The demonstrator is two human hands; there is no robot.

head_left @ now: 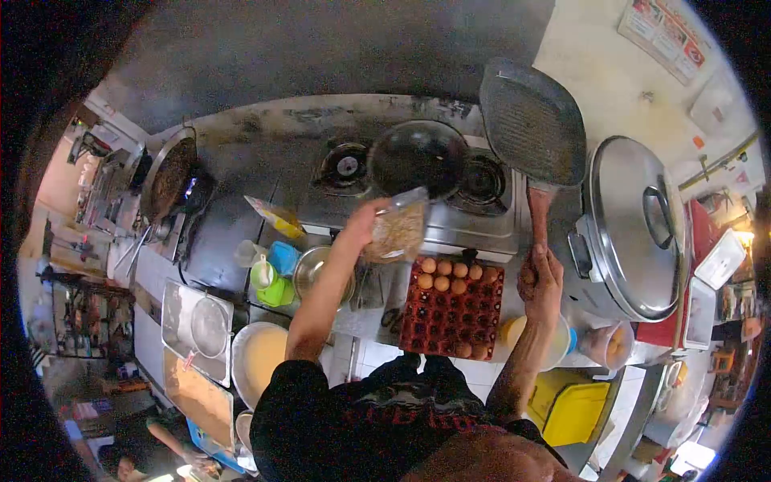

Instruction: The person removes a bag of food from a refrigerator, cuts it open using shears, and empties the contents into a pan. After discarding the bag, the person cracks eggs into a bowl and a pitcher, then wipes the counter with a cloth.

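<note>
My left hand [365, 225] is closed on a clear plastic bag [399, 230] with light-brown contents I cannot name. The bag is over the front edge of the gas stove [466, 230]. My right hand [542, 283] grips the reddish-brown handle of a square grill pan [534, 124], which is raised at the stove's right side with its ridged surface showing. A black wok [419, 159] rests on the stove between two burners. Below the bag lies a red egg tray [450, 317] with several brown eggs, mostly along its far rows.
A large lidded steel pot [634, 233] stands at the right. Left are a green jug [273, 287], a steel bowl [312, 277] and a basin of yellowish liquid [261, 361]. A yellow bin [570, 410] sits low right. Another person's arm [173, 442] shows lower left.
</note>
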